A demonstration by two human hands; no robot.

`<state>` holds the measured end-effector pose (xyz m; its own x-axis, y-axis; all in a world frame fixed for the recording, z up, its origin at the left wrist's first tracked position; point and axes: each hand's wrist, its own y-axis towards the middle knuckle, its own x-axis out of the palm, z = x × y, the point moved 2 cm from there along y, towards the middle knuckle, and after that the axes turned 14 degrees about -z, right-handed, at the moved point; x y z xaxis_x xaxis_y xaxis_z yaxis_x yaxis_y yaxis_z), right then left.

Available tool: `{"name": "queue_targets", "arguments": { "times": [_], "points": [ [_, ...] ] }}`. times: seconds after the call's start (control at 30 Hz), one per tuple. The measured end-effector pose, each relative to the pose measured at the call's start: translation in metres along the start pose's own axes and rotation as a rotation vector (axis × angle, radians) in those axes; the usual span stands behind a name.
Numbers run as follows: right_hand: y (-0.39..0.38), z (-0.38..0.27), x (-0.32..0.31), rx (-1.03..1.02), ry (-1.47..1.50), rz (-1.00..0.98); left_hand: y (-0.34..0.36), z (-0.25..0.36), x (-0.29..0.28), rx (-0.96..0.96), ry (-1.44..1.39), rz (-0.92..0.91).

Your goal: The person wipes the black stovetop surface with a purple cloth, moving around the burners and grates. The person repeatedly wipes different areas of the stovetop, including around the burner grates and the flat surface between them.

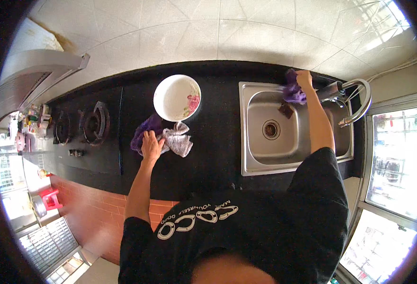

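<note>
My left hand (pixel 152 144) rests with bent fingers on a purple cloth (pixel 142 132) on the black counter, touching a pale grey, crumpled cloth (pixel 180 141). A white bowl with a pink flower design (pixel 169 98) sits just behind them. My right hand (pixel 303 80) grips another purple cloth (pixel 294 94) at the back rim of the steel sink (pixel 246 128), left of the faucet (pixel 362 102). Inside the sink, a small brown item (pixel 285 110) lies near the drain (pixel 271 129).
At the left are a gas stove (pixel 94 123), a range hood (pixel 47 71) and assorted containers (pixel 35 118). A tiled wall (pixel 218 33) backs the counter. A red stool (pixel 50 199) stands on the floor at lower left. Bright windows (pixel 398 161) are at the right.
</note>
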<state>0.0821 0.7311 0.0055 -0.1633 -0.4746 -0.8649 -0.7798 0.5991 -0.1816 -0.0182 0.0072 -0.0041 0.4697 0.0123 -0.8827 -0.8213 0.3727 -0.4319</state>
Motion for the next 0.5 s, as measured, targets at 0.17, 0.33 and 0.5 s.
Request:
{"name": "queue_targets", "arguments": {
  "times": [0.17,0.33,0.5],
  "points": [
    [-0.024,-0.108,0.036,-0.326,0.79,-0.354,-0.022,-0.005,0.003,0.05,0.096,0.112],
    [-0.111,-0.211,0.16,-0.404,-0.031,0.251,-0.072,-0.004,0.053,-0.025,-0.097,-0.004],
    [-0.207,-0.228,0.186,-0.605,-0.193,0.166,-0.114,-0.016,0.075,-0.121,-0.135,-0.018]
  ]
}}
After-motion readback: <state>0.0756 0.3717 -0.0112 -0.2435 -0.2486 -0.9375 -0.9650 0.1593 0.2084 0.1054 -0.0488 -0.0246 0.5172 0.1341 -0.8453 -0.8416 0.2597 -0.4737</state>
